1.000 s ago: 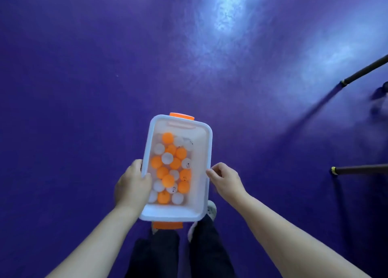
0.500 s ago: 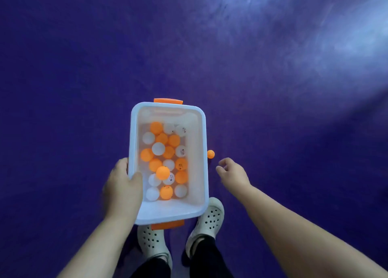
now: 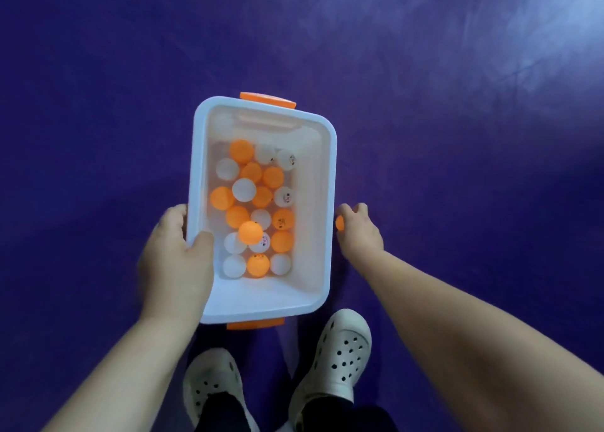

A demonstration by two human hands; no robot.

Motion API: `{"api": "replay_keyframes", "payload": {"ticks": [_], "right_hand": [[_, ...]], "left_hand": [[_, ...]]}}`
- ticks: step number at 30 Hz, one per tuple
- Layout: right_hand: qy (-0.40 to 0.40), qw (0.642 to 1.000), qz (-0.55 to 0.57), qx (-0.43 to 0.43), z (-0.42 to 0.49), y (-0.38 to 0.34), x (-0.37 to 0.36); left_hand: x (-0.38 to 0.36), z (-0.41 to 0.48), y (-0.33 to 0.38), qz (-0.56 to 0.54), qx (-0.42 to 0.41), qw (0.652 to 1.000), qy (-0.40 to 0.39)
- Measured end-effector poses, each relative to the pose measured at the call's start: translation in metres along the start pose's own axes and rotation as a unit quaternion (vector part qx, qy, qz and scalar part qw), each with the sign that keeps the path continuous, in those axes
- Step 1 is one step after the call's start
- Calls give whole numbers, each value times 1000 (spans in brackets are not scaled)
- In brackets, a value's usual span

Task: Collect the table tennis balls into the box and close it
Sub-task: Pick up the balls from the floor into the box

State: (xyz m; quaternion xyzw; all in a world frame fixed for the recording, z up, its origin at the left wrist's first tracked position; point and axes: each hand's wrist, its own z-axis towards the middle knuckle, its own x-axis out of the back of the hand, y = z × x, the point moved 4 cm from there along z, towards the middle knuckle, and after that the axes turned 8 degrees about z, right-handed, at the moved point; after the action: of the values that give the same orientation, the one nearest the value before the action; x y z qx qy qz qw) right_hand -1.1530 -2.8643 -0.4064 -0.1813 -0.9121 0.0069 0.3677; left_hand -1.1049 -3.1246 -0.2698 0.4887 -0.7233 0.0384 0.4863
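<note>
Floor point(image 3: 130, 72): glossy purple, glare to our far right.
Our left hand point(image 3: 176, 258): grips box point(image 3: 261, 312) rim.
Our right hand point(image 3: 361, 232): grasps orange ball point(image 3: 340, 223).

My right hand point(image 3: 359, 232) is covering most of an orange ball point(image 3: 340, 223), leaving only a sliver beside the box point(image 3: 332, 176). My left hand point(image 3: 176, 255) is hiding its fingers behind the box wall. The marks on the printed balls point(image 3: 283, 197) are showing too small to read.

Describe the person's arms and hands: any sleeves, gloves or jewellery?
The left forearm and the right forearm are bare, with no sleeve in view. The left hand and the right hand wear no gloves, and no ring, watch or bracelet shows.
</note>
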Motion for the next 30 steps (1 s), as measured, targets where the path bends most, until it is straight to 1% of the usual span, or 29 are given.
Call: {"api": "replay_keyframes", "payload": {"ticks": [1,3,4,6,8,9,10,11,13,15,17,19,25,30], "right_hand": [[7,999,31,-7,-1,2,2],[43,989,138,-42,-12,5,17],[73,974,204,-62,-22,5,29],[146,933,318,-81,-44,5,58],[218,891,392,-64,-72,2,94],[239,877,415,-43,-87,0,112],[248,870,427,-17,-102,-3,129],[248,869,427,12,-115,-5,144],[250,882,395,62,-140,-5,171],[297,897,315,93,-166,0,201],[375,885,263,83,-193,13,234],[422,870,252,42,-218,33,267],[372,883,284,-42,-284,83,357],[352,875,319,-91,-345,112,430]], "left_hand": [[-2,-1,2,2,1,1000,0],[-3,-5,10,14,1,1000,1],[-3,-9,16,21,1,1000,1],[-3,-19,32,30,4,1000,0],[-3,-33,53,31,3,999,-7],[-3,-41,66,28,1,1000,-12],[-3,-49,80,23,-4,1000,-18],[-2,-58,94,18,-12,999,-24],[1,-78,125,8,-35,999,-37],[9,-98,159,0,-67,997,-47],[20,-120,194,1,-102,993,-53],[32,-142,230,3,-134,989,-58],[69,-212,322,-5,-201,975,-93],[116,-278,392,6,-251,962,-113]]}}
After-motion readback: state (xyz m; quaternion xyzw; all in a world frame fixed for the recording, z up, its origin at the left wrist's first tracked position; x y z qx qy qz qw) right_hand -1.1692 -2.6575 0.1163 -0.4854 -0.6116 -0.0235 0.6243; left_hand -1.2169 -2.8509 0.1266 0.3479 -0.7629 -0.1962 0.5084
